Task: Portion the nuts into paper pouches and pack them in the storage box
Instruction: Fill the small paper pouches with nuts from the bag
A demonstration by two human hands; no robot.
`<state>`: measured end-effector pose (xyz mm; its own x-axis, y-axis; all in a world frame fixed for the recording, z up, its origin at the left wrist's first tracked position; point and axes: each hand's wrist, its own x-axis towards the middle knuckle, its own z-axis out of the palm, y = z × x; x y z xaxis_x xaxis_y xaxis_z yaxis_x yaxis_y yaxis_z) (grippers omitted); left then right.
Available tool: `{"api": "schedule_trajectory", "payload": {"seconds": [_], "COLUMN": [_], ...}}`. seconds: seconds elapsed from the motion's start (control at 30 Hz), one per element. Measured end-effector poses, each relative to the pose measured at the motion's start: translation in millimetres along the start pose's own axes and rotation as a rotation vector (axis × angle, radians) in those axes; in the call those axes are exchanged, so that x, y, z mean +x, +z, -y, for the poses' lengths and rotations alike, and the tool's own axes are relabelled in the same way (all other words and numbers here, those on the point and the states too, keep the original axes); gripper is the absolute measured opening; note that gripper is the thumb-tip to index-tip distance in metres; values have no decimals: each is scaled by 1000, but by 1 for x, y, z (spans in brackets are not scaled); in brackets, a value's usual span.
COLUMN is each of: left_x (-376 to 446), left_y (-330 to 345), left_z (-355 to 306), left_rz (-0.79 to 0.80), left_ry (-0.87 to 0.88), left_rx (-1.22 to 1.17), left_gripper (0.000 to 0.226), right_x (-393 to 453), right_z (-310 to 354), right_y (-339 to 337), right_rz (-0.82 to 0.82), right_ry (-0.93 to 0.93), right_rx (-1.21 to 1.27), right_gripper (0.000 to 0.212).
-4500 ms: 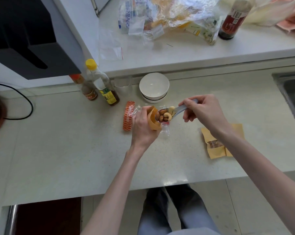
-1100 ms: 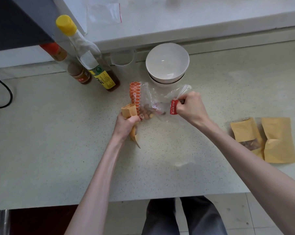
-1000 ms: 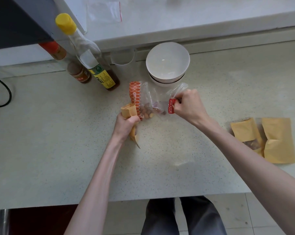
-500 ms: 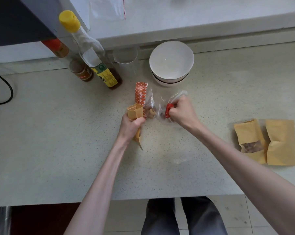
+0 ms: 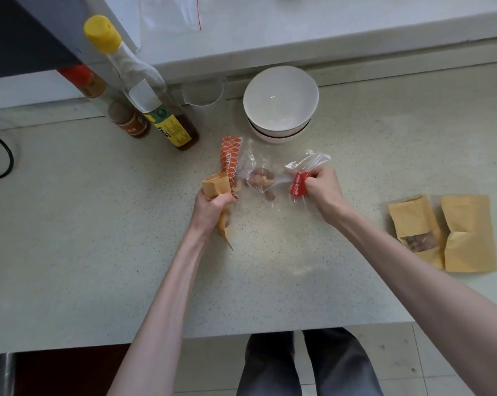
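Brown paper, thin and easily creased, makes up the pouch that the left hand grips around its middle, fingers curled tight on it so the open mouth stands up above the knuckles and the pointed bottom corner sticks out below the palm. Just to the right of those fingers lies the clear plastic nut bag, limp and crinkly, with a small cluster of nuts gathered in it. The right hand pinches the bag's far end by its red strip, fingers closed on the film. The bag probably weighs little and will sag wherever it is not held, so a hold near the opening likely controls the pour best; the pouch likely wants a gentle grip at its sides to keep the mouth open. Well to the right of the right hand, two more pouches lie flat on the tabletop.
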<state>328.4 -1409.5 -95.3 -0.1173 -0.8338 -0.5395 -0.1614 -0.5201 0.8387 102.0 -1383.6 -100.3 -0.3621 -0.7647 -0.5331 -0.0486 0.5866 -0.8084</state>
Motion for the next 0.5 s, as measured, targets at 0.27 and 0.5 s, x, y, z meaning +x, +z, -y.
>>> {"api": "schedule_trajectory", "payload": {"seconds": [0.27, 0.5], "left_x": [-1, -4], "left_y": [0, 3], "left_z": [-2, -7], "left_rz": [-29, -32], "left_ry": [-17, -45], "left_rx": [20, 6], "left_gripper": [13, 12], "right_x": [-3, -10], "right_z": [-1, -3], "right_y": [-32, -55], "right_rz": [-34, -54], "right_ry": [0, -8], "right_rx": [69, 183], "right_gripper": [20, 17]}}
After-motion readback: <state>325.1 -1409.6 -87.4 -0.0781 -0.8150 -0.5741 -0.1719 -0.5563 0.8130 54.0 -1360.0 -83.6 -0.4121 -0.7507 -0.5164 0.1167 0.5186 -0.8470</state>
